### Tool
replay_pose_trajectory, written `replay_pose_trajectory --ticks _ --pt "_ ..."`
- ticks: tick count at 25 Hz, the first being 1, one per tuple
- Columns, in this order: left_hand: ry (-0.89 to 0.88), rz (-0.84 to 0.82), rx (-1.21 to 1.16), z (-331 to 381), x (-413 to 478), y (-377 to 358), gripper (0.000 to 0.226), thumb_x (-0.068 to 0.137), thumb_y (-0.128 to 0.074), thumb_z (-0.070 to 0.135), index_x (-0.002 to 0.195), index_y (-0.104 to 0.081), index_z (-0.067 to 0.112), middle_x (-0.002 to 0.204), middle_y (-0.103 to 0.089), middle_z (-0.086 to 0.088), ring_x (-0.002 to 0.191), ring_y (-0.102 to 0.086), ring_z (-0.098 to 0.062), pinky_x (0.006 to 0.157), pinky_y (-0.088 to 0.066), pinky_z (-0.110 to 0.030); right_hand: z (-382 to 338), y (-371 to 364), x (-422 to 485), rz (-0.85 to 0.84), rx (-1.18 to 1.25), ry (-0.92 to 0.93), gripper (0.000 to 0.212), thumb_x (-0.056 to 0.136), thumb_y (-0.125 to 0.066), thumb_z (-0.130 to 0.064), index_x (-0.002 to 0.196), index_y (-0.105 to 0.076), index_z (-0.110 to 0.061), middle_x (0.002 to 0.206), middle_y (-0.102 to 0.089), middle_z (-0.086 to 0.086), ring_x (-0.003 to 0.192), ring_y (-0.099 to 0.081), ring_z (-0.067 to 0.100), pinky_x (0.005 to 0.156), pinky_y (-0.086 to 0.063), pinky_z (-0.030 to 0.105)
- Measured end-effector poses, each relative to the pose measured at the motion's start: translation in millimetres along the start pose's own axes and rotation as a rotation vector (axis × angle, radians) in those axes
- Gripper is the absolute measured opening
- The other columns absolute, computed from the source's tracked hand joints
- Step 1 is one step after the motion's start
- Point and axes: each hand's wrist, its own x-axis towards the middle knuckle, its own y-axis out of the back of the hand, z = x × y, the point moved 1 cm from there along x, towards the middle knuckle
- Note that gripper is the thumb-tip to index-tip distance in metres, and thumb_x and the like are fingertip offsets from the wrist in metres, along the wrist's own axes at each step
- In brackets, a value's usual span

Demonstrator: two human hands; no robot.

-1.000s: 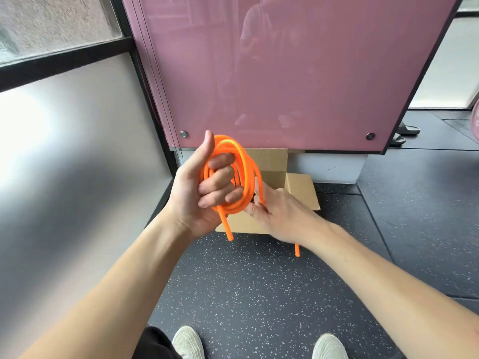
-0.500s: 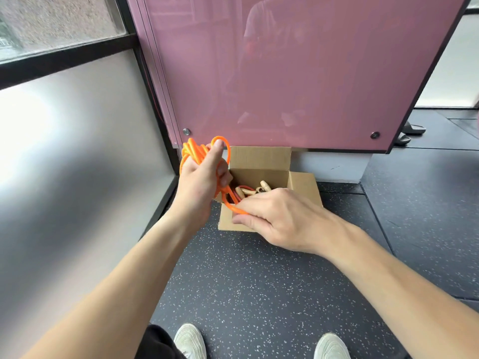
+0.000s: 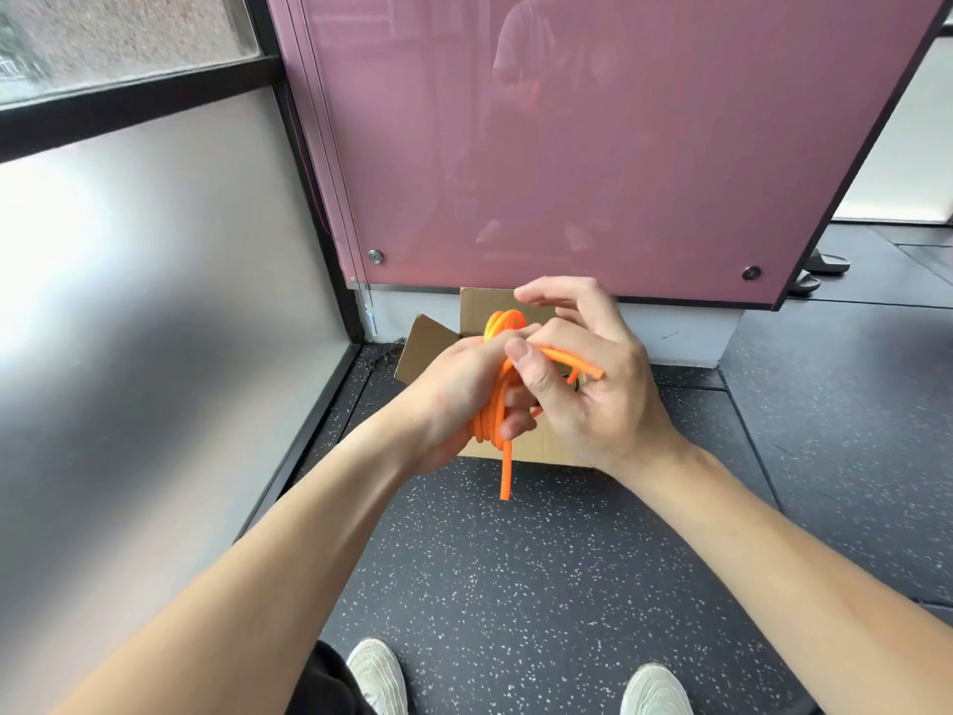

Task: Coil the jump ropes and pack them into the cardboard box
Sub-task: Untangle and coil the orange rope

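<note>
view from the head, left to right. frosted glass wall (image 3: pixel 129 312) fills the left of the frame; a pink panel (image 3: pixel 593 147) stands at upper centre, above a dark speckled floor (image 3: pixel 515 559).

change from half a second ago: the left hand (image 3: pixel 454 389), then raised at the left of the cardboard box (image 3: pixel 423 348) with its back to the camera, now sits lower and nearer the centre, in front of the box. the orange jump rope (image 3: pixel 490 420) has come with it, and one free end now hangs straight down below the fist. the right hand (image 3: pixel 603 399), then low and flat before the box, has risen to meet the left, so the two hands touch and cover most of the box.

pose: left forearm enters from the lower left. its fingers are curled round the bunched coil, gripping it firmly, with the loops standing upright and showing above and below the fist. right forearm enters from the lower right. thumb and forefinger pinch a single strand at the top of the coil, the thumb lying across it. the short end of that strand sticks out to the right over the palm. the remaining fingers are lifted and loosely spread.

the rope is held in the air at frame centre, in front of the open box. the box's contents are hidden. two pale shoes (image 3: pixel 379 673) show at the bottom edge.
</note>
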Motion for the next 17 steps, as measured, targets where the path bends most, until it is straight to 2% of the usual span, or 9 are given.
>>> replay_pose_trajectory --ticks 2,4,6,7,9,10,12,14,17 --pt "0.024 -0.05 -0.037 -0.1 -0.7 0.3 0.035 0.104 -0.039 0.029 0.073 -0.05 0.014 0.05 -0.038 -0.001 0.038 -0.033 -0.014 0.045 -0.034 -0.024 -1.2 -4.9 -0.1 -0.019 0.109 -0.069 0.03 0.099 -0.055 -0.025 0.082 -0.069 -0.006 0.12 -0.063 0.013 0.106 -0.064 0.017 0.092 -0.05 0.031" --pt "0.069 -0.143 -0.111 -1.1 -0.1 3.8 0.038 0.098 -0.041 0.039 0.072 -0.049 0.013 0.048 -0.04 -0.002 0.034 -0.032 -0.014 0.049 -0.029 -0.027 -6.3 -10.2 -0.2 -0.044 0.134 -0.163 0.021 0.1 -0.052 -0.031 0.082 -0.06 -0.021 0.118 -0.067 0.003 0.103 -0.066 0.011 0.089 -0.05 0.026" --pt "0.162 -0.241 -0.196 -3.4 -0.9 10.1 0.05 0.086 -0.045 0.058 0.067 -0.049 0.012 0.044 -0.04 -0.002 0.029 -0.033 -0.013 0.052 -0.034 -0.029 -7.4 -11.0 -0.3 -0.113 0.166 -0.353 0.023 0.099 -0.056 -0.038 0.081 -0.047 -0.029 0.097 -0.07 -0.017 0.084 -0.068 0.003 0.077 -0.051 0.023" --pt "0.2 -0.282 -0.217 -5.4 -2.0 13.4 0.057 0.079 -0.049 0.068 0.064 -0.049 0.013 0.042 -0.039 -0.001 0.028 -0.033 -0.012 0.052 -0.038 -0.029 -6.6 -10.6 0.1 -0.172 0.212 -0.45 0.027 0.098 -0.06 -0.04 0.082 -0.043 -0.026 0.081 -0.067 -0.02 0.072 -0.067 0.002 0.07 -0.052 0.024" --pt "0.218 -0.357 -0.193 -10.7 -5.6 18.2 0.065 0.063 -0.066 0.081 0.061 -0.053 0.016 0.042 -0.04 0.002 0.028 -0.037 -0.01 0.055 -0.04 -0.029 -6.0 -8.2 2.1 -0.262 0.322 -0.556 0.026 0.097 -0.062 -0.035 0.087 -0.045 -0.019 0.067 -0.06 -0.011 0.057 -0.063 0.003 0.062 -0.051 0.026" --pt "0.206 -0.378 -0.149 -12.7 -7.0 19.3 0.063 0.056 -0.075 0.078 0.06 -0.056 0.019 0.043 -0.041 0.003 0.031 -0.041 -0.009 0.057 -0.039 -0.029 -6.1 -7.6 3.3 -0.252 0.341 -0.557 0.023 0.098 -0.063 -0.03 0.088 -0.048 -0.016 0.066 -0.057 -0.008 0.054 -0.059 0.003 0.058 -0.049 0.023" --pt "0.159 -0.321 0.004 -13.7 -7.0 20.9 0.047 0.056 -0.09 0.054 0.059 -0.058 0.02 0.046 -0.047 0.003 0.04 -0.053 -0.011 0.057 -0.043 -0.027 -5.7 -6.9 6.1 -0.155 0.289 -0.515 0.021 0.097 -0.064 -0.024 0.085 -0.05 -0.014 0.062 -0.052 -0.004 0.052 -0.049 0.004 0.054 -0.043 0.019" --pt "0.075 -0.163 0.18 -10.7 -4.8 23.3 0.028 0.067 -0.087 0.03 0.059 -0.063 0.018 0.051 -0.057 -0.002 0.049 -0.06 -0.013 0.058 -0.049 -0.023 -1.1 -2.5 7.4 -0.043 0.189 -0.474 0.024 0.097 -0.064 -0.028 0.085 -0.05 -0.013 0.058 -0.053 0.0 0.052 -0.046 0.007 0.054 -0.042 0.026" --pt "-0.064 -0.052 0.284 -8.0 -4.2 25.3 0.02 0.072 -0.087 0.028 0.07 -0.072 0.015 0.062 -0.066 -0.006 0.055 -0.059 -0.013 0.057 -0.05 -0.022 12.3 7.6 5.7 0.021 0.109 -0.55 0.029 0.099 -0.06 -0.032 0.089 -0.049 -0.008 0.055 -0.06 -0.003 0.047 -0.051 0.007 0.055 -0.044 0.029"
